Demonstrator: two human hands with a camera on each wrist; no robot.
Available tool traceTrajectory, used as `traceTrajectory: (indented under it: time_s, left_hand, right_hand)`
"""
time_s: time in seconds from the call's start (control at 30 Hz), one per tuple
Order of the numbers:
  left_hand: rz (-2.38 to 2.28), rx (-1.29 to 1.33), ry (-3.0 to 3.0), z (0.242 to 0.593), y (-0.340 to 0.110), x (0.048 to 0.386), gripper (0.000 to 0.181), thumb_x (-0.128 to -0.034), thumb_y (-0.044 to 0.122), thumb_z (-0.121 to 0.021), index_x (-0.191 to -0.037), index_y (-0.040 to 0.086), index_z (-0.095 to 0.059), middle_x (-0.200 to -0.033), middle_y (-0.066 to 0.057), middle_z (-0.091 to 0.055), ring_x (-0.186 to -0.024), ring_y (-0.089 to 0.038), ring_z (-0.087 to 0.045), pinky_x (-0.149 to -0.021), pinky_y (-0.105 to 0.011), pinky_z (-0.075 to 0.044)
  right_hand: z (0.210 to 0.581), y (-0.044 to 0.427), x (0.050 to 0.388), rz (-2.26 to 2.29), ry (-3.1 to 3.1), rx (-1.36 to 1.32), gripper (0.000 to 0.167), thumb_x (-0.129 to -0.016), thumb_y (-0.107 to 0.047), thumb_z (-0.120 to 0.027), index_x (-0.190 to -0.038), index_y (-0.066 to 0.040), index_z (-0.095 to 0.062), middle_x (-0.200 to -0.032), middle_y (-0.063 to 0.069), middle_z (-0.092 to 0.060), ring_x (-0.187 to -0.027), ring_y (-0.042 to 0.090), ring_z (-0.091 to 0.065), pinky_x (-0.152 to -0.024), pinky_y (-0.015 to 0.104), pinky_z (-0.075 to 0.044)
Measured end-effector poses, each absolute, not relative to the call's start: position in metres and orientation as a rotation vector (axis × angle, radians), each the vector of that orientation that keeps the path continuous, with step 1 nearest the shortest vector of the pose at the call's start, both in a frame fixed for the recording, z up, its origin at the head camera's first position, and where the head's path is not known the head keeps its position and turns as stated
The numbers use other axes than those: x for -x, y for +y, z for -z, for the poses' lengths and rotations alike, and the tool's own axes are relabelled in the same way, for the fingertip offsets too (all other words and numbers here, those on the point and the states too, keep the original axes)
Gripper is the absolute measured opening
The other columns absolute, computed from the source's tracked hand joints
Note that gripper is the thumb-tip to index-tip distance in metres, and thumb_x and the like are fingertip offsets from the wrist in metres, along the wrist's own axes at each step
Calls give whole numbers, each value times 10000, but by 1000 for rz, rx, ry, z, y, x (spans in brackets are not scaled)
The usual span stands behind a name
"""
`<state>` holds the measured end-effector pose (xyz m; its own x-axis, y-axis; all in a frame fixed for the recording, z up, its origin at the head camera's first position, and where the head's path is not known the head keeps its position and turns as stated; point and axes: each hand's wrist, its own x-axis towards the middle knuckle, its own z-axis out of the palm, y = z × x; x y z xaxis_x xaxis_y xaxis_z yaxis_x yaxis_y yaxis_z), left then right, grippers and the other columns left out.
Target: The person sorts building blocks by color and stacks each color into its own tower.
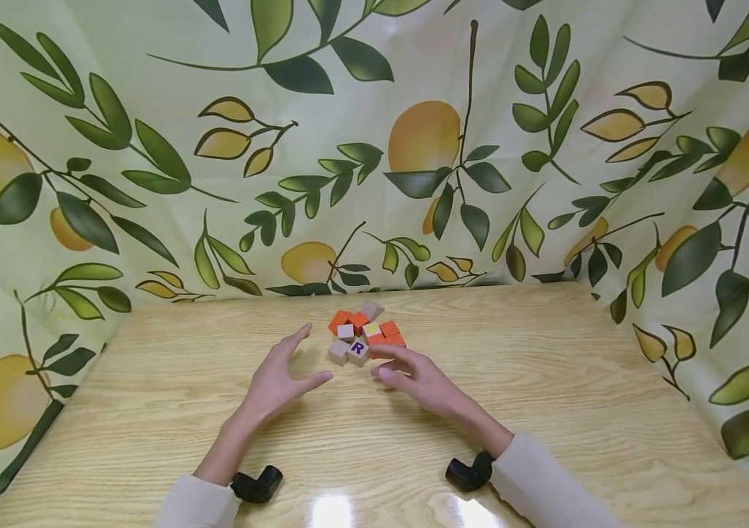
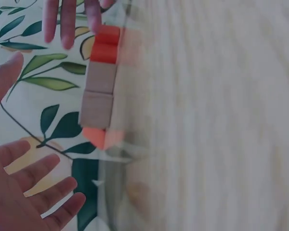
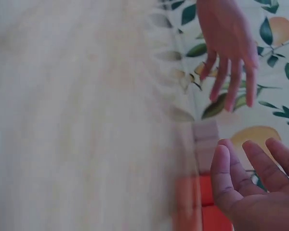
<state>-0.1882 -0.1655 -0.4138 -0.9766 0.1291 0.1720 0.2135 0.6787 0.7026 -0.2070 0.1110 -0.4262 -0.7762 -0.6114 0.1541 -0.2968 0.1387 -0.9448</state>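
A cluster of small cube blocks lies on the wooden table, some orange-red and some pale wood. One pale block carries a dark letter R, and another block shows a yellow mark on top. To the left of the cluster my left hand is held with fingers extended and thumb apart, holding nothing. On the other side my right hand has its fingers loosely bent, close to the near right blocks; whether it touches them I cannot tell. In the left wrist view, pale blocks stand beside red ones.
The light wooden table reaches back to a cloth printed with leaves and fruit, which also hangs at both sides. A black strap piece sits at the left wrist, and another black piece at the right.
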Motion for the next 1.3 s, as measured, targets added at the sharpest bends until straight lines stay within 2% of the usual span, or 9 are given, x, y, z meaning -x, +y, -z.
traceTrajectory:
  time_s: [0.17, 0.4, 0.67, 0.83, 1.2, 1.3]
  left_hand:
    - [1280, 273, -2729, 422, -157, 191, 912, -738, 436, -808, -1484, 172, -354, -1415, -102, -458, -1292, -331, -395, -1012, -551, -326]
    - [1445, 247, -2619, 438, -148, 195, 783, -755, 284, -827, -1417, 107, -447, -1313, -92, -536, -1159, -286, -494, -898, -473, -427]
    - [1408, 191, -2527, 451, -135, 207, 632, -727, 184, -850, -1279, 72, -564, -1119, -69, -637, -951, -248, -559, -810, -407, -438]
    - [1308, 165, -2540, 453, -127, 215, 559, -724, 179, -852, -1205, 63, -592, -1028, -66, -635, -872, -226, -552, -763, -373, -436]
    - [1091, 89, -2604, 453, -121, 218, 506, -726, 303, -845, -1114, 70, -620, -900, -52, -583, -804, -209, -499, -661, -338, -400]
    - [1083, 63, -2616, 454, -121, 219, 445, -743, 285, -832, -1077, 65, -637, -877, -49, -578, -786, -202, -489, -637, -328, -386]
  right_hand:
    - [435, 100, 205, 1728, 2050, 871, 460, -1000, -137, -516, -1426, -7, -400, -1421, 200, -416, -1191, 369, -516, -895, 325, -481]
    - [445, 93, 201, 1903, 1803, 832, 502, -1007, -165, -505, -1440, 34, -348, -1441, 254, -366, -1193, 427, -490, -931, 414, -459]
    - [450, 88, 206, 1914, 1802, 806, 514, -1004, -159, -512, -1446, 32, -335, -1445, 268, -347, -1180, 416, -504, -920, 381, -469]
    - [449, 86, 208, 1935, 1792, 762, 510, -1003, -157, -514, -1449, 17, -341, -1452, 255, -346, -1170, 412, -514, -909, 388, -477]
    - [449, 83, 210, 1940, 1811, 761, 511, -1002, -150, -515, -1444, 37, -337, -1448, 243, -365, -1136, 410, -542, -887, 397, -490]
    - [450, 83, 211, 1934, 1823, 758, 505, -1003, -145, -512, -1445, 30, -342, -1445, 248, -369, -1120, 414, -552, -884, 399, -491]
